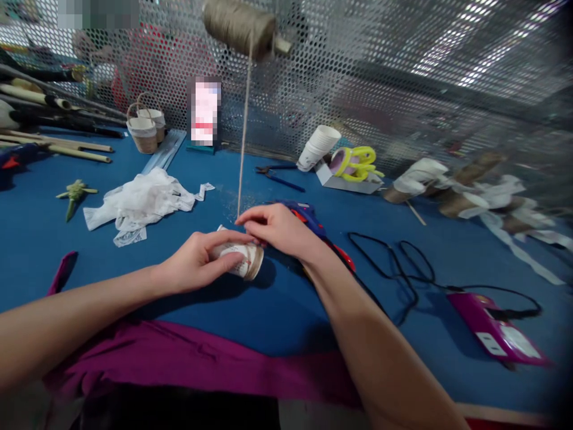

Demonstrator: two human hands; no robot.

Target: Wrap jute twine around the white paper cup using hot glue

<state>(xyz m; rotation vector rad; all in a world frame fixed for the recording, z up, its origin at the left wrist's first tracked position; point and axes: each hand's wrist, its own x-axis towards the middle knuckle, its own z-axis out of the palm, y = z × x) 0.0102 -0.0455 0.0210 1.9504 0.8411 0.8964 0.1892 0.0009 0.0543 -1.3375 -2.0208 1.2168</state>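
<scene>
My left hand [201, 261] is wrapped round a small paper cup [245, 260] lying on its side on the blue table [277, 304]. My right hand [280, 228] pinches a strand of jute twine [242, 149] against the cup's upper edge. The twine runs straight up to a large spool [239, 25] hung on the mesh wall. Part of the cup's rim end looks wound with twine. A blue and red glue gun [308, 218] lies just behind my right hand.
Crumpled white cloth [141, 203] lies left. A stack of paper cups [317, 147], yellow scissors [358, 162], pliers [277, 175] and twine-wrapped cups [447, 185] line the back. Black cable [403, 269] leads to a purple power strip [496, 331]. Small baskets [144, 128] and bamboo sticks [58, 146] are far left.
</scene>
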